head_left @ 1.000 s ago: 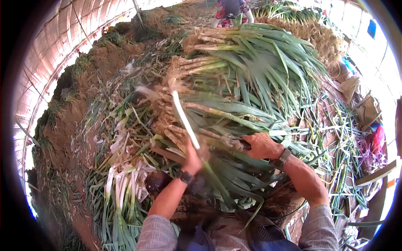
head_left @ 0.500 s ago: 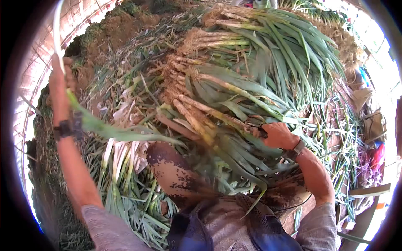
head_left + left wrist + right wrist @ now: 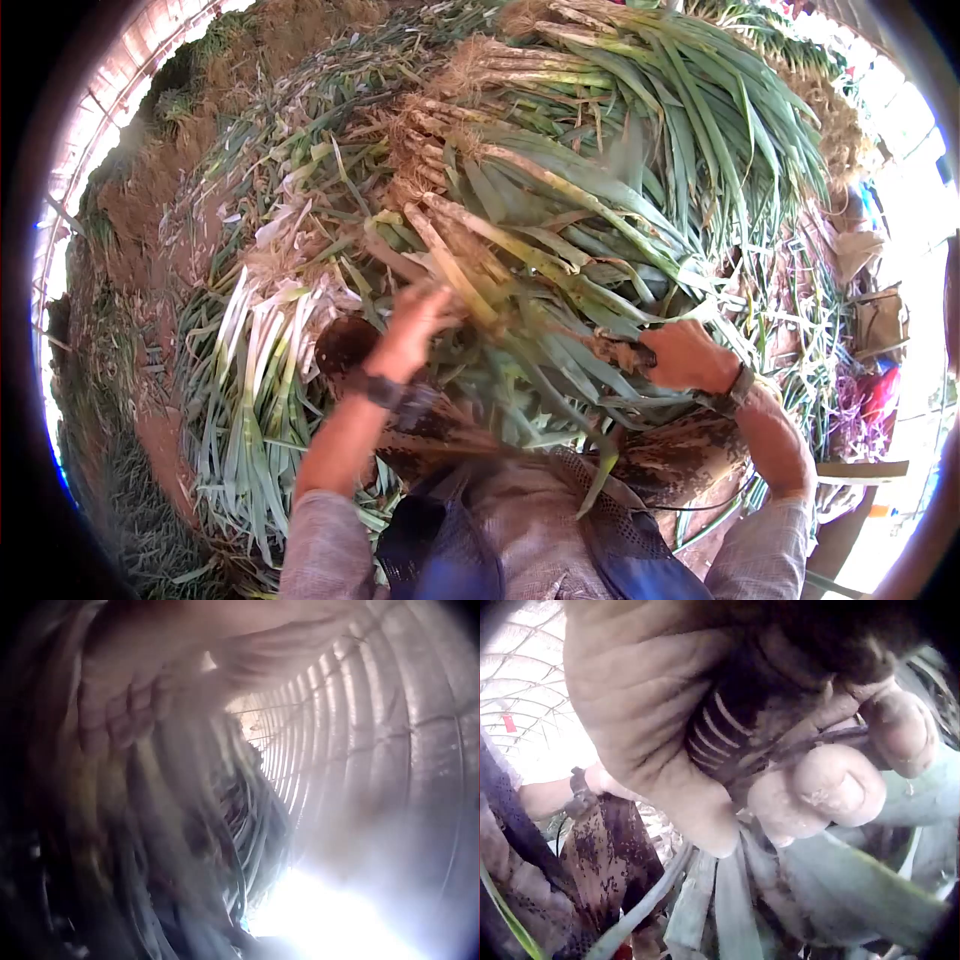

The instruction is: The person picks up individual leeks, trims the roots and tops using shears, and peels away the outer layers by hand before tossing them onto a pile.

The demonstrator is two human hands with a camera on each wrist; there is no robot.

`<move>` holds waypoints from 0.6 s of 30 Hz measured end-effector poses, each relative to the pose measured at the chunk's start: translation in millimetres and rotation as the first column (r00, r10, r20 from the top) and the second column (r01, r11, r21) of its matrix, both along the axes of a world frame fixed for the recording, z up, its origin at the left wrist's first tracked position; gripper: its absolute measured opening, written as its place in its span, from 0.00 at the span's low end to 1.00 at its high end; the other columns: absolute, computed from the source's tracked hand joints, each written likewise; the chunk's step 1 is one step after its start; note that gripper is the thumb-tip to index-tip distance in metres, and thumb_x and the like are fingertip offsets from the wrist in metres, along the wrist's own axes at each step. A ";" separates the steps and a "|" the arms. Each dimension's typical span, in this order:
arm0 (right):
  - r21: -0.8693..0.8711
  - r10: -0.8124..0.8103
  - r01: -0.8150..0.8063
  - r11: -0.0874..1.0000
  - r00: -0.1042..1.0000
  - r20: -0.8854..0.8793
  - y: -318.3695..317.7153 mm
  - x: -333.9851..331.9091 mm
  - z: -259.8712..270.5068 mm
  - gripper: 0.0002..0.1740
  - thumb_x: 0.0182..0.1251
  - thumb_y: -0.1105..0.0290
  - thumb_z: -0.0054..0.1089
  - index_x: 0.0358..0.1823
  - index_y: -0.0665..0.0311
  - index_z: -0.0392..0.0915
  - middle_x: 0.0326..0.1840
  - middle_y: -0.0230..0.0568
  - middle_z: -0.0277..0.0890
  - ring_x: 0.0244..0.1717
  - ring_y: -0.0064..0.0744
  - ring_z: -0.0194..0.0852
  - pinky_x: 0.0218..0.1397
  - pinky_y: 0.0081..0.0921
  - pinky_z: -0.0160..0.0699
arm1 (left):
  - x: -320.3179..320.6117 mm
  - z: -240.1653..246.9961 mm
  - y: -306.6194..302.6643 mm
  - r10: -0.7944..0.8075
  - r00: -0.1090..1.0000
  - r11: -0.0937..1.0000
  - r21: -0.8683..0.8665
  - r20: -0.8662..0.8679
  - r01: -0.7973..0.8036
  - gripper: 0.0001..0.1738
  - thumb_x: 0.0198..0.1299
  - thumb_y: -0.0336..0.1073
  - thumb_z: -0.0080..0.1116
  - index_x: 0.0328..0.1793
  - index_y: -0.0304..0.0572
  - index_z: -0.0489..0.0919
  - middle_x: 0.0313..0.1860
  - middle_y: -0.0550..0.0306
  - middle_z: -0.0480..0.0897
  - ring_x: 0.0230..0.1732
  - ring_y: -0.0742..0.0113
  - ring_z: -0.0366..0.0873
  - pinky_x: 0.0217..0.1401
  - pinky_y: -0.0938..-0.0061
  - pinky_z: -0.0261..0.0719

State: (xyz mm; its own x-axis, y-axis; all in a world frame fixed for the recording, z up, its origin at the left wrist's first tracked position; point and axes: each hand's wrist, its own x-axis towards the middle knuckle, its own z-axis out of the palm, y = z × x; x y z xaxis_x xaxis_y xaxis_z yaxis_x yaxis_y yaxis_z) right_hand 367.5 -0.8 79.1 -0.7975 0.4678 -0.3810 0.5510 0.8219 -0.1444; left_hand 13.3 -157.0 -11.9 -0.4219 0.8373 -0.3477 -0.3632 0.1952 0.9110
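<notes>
My left hand (image 3: 415, 320), blurred, is over the near end of a heap of unpeeled green onions (image 3: 530, 255), close to their stalks. Its fingers (image 3: 120, 712) look fairly straight in the left wrist view, with no stalk between them. My right hand (image 3: 690, 355) grips a tool with a dark, ribbed handle (image 3: 720, 731), fingers curled round it. The tool's brownish, soiled end points left over the green leaves; its kind is unclear. Peeled green onions (image 3: 235, 330) with white stems lie to the left, beside my knee.
Large bundles of green onions (image 3: 650, 90) with roots lie ahead. Torn leaves and skins (image 3: 290, 220) litter the ground at left. Brown sacking (image 3: 880, 325) and a red and purple bundle (image 3: 870, 400) are at the right, near a wooden strip (image 3: 860, 470).
My left hand swung a white-stemmed green onion out to the far left, let it go, and came back to the heap. My right hand shifted slightly right and down, still holding the tool.
</notes>
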 end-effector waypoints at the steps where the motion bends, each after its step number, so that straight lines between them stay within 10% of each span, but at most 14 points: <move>1: 0.000 0.004 -0.004 1.000 1.000 0.002 -4.9 0.7 -6.9 0.13 0.52 0.61 0.59 0.33 0.64 0.78 0.25 0.56 0.79 0.31 0.61 0.80 0.40 0.52 0.76 | 22.0 -20.6 3.6 0.049 0.987 0.999 -0.019 0.154 -0.047 0.09 0.63 0.41 0.64 0.42 0.47 0.78 0.47 0.57 0.82 0.51 0.62 0.81 0.48 0.58 0.84; 4: 0.026 -0.035 0.035 0.999 0.999 0.010 -17.6 -7.3 -9.7 0.15 0.55 0.60 0.59 0.35 0.65 0.79 0.26 0.58 0.80 0.34 0.63 0.80 0.42 0.53 0.75 | 51.3 -128.0 11.3 0.193 0.977 0.978 -0.101 0.090 -0.184 0.08 0.64 0.38 0.62 0.43 0.46 0.77 0.43 0.59 0.81 0.47 0.65 0.81 0.46 0.62 0.82; 13: -0.019 -0.048 0.047 0.999 0.994 -0.100 -8.1 -25.9 -32.9 0.20 0.61 0.54 0.57 0.42 0.66 0.80 0.37 0.58 0.82 0.44 0.61 0.80 0.52 0.49 0.76 | 58.4 -113.3 42.7 0.570 0.794 0.817 0.244 -0.210 -0.522 0.17 0.61 0.41 0.66 0.45 0.33 0.77 0.40 0.57 0.81 0.43 0.67 0.78 0.48 0.71 0.75; 16: -0.046 -0.094 0.089 0.995 0.989 -0.111 -9.7 -26.3 -32.6 0.22 0.62 0.53 0.57 0.46 0.64 0.80 0.39 0.58 0.82 0.46 0.60 0.79 0.53 0.50 0.74 | 34.2 -107.7 48.9 0.403 0.700 0.873 0.018 -0.589 -0.487 0.16 0.58 0.38 0.69 0.43 0.32 0.79 0.35 0.58 0.82 0.38 0.67 0.79 0.44 0.70 0.76; 18: -0.085 -0.121 0.115 0.990 0.990 -0.067 -7.4 -28.0 -29.7 0.23 0.62 0.52 0.57 0.48 0.64 0.80 0.40 0.58 0.82 0.47 0.60 0.79 0.54 0.50 0.73 | 34.1 -102.8 49.1 0.452 0.764 0.870 0.039 -0.461 -0.491 0.16 0.57 0.38 0.69 0.42 0.32 0.80 0.33 0.59 0.81 0.36 0.67 0.78 0.43 0.70 0.76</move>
State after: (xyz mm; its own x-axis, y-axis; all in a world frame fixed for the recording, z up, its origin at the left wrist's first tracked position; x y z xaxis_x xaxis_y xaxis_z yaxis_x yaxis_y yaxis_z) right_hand 339.5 -8.2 49.4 -0.7649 0.5303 -0.3656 0.6296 0.7356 -0.2502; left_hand 47.5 -107.9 -114.7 -0.8792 0.4694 -0.0813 0.0080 0.1851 0.9827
